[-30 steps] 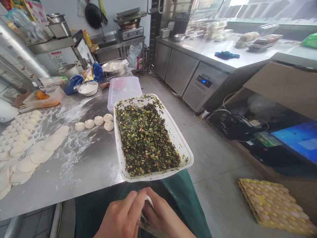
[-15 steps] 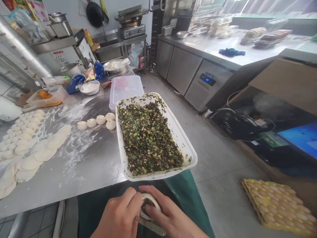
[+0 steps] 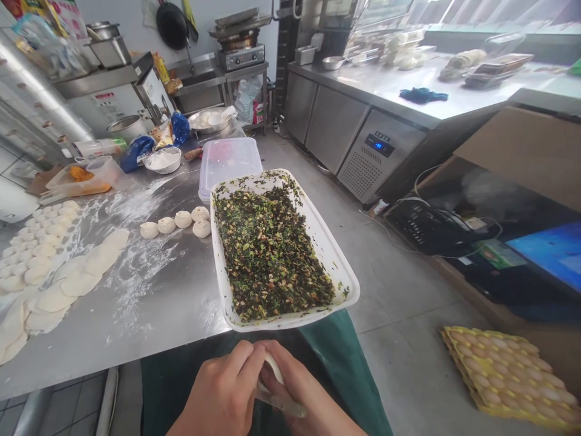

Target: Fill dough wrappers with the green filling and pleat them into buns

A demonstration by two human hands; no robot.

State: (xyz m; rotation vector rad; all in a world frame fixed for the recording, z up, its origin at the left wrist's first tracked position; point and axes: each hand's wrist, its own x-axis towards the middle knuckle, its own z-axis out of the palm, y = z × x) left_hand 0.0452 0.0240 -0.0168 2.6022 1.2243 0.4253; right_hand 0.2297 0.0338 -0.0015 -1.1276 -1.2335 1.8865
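My left hand [image 3: 227, 381] is closed, its fingers pinching the edge of a stuffed bun [image 3: 275, 368] of white dough. My right hand [image 3: 302, 381] curls round the other side of the bun, its fingertips meeting those of the left. A flat, shiny blade-like tool [image 3: 290, 406] juts out below the bun between the hands; which hand holds it I cannot tell. Just beyond the hands, a white tub [image 3: 349, 290] holds chopped dark-green filling [image 3: 272, 260]. Most of the bun is hidden by fingers.
Several pleated buns [image 3: 183, 219] sit left of the tub. Round dough wrappers [image 3: 82, 281] and small dough pieces [image 3: 31, 248] lie on the floured steel table [image 3: 181, 303]. Behind the tub is a clear plastic box [image 3: 230, 158]. Egg trays [image 3: 508, 375] stand at lower right.
My hands have drawn together over the bun. Its opening, with the filling visible before, is now mostly covered by fingers, and my right thumb is less exposed.
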